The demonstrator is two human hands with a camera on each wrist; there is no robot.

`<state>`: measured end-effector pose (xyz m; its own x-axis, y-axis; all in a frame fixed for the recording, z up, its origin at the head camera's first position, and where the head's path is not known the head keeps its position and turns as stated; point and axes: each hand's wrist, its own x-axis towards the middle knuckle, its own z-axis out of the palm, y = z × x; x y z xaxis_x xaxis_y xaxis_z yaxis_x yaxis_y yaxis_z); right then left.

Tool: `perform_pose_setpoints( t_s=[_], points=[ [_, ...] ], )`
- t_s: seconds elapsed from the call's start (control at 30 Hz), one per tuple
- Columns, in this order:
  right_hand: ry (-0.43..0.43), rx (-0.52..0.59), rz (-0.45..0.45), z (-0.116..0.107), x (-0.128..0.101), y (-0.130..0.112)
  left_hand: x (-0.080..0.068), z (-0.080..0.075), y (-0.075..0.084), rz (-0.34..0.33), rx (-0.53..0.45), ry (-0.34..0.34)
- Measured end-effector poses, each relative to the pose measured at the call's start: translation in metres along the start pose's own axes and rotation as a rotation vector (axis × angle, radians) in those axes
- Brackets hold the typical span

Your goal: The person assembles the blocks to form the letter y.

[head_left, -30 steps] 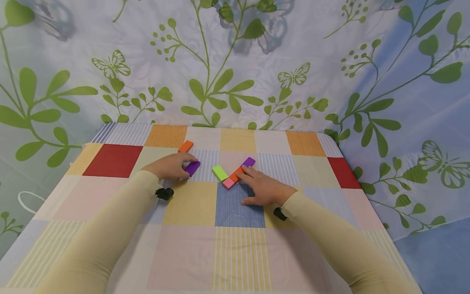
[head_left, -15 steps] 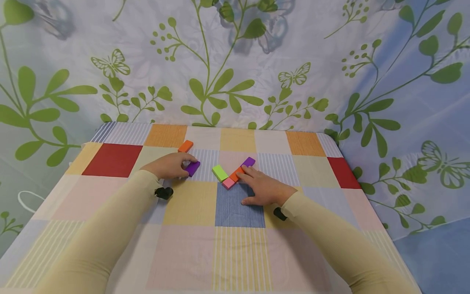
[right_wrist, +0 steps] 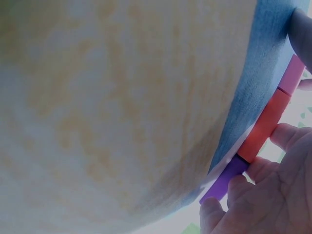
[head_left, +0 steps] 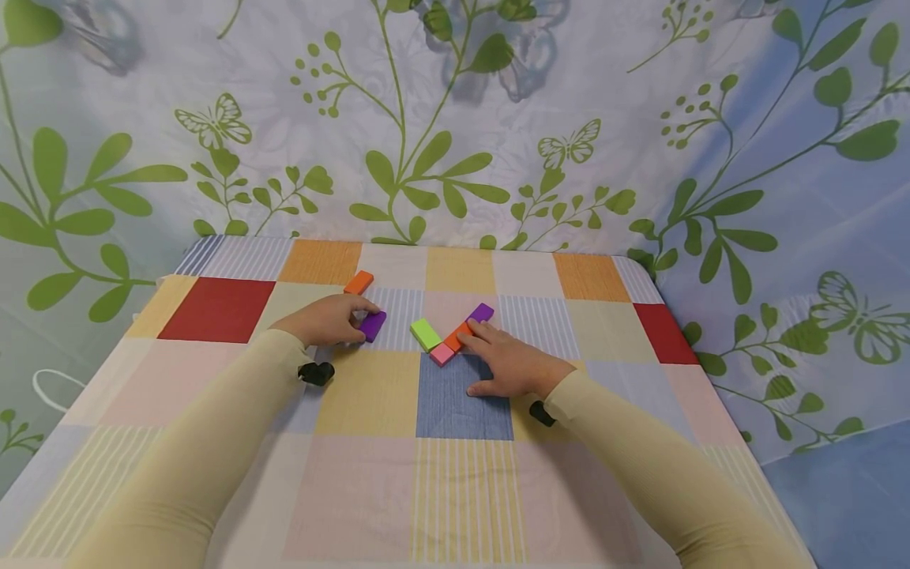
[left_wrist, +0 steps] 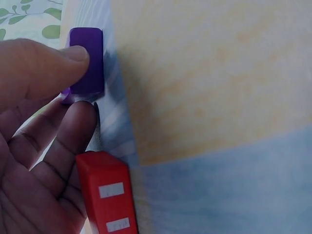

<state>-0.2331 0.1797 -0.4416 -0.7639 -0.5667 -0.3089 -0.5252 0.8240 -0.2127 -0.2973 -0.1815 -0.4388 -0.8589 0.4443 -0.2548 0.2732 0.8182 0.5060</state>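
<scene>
Even daylight; blurry wrist close-ups

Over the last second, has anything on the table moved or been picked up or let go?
Nothing visibly changed. The left hand still pinches the purple block, and the fingers of the right hand still rest against the diagonal row of pink block, orange block and second purple block. The green block and the far orange block lie where they were on the checked cloth.
</scene>
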Motion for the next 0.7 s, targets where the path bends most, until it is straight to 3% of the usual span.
perform_pose_setpoints(
  t_s=[0.47,0.7],
  points=[
    [-0.006,0.008,0.009,-0.0023,-0.0010,-0.0009,-0.0004,-0.0012,0.0025,0.011,0.005,0.021],
    [-0.010,0.005,0.012,-0.0028,-0.0006,-0.0011,0.0032,0.0013,0.0036,0.015,0.012,0.066]
  ],
)
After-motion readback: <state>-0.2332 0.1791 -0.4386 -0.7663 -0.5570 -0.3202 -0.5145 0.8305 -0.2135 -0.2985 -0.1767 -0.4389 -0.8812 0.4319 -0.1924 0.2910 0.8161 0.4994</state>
